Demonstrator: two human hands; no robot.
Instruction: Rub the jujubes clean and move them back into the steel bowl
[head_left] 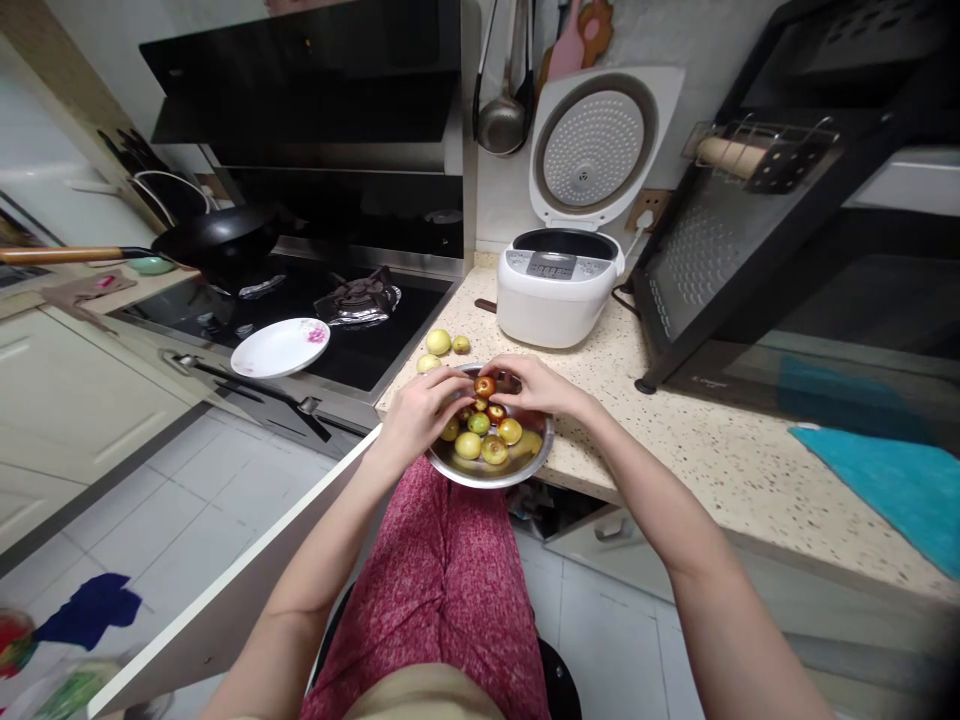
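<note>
Your left grip (426, 405) and right grip (537, 383) both pinch one glossy, round brown fruit (485, 386), 12 o'clock over shiny metal bowl (487, 483).

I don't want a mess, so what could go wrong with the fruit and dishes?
The metal bowl seems to stick out past the counter's edge, so a bump might tip it. The round reddish-brown fruit between the left hand and right hand could slip. The white plate seems to overhang the stove's front, so it might get knocked off.
</note>
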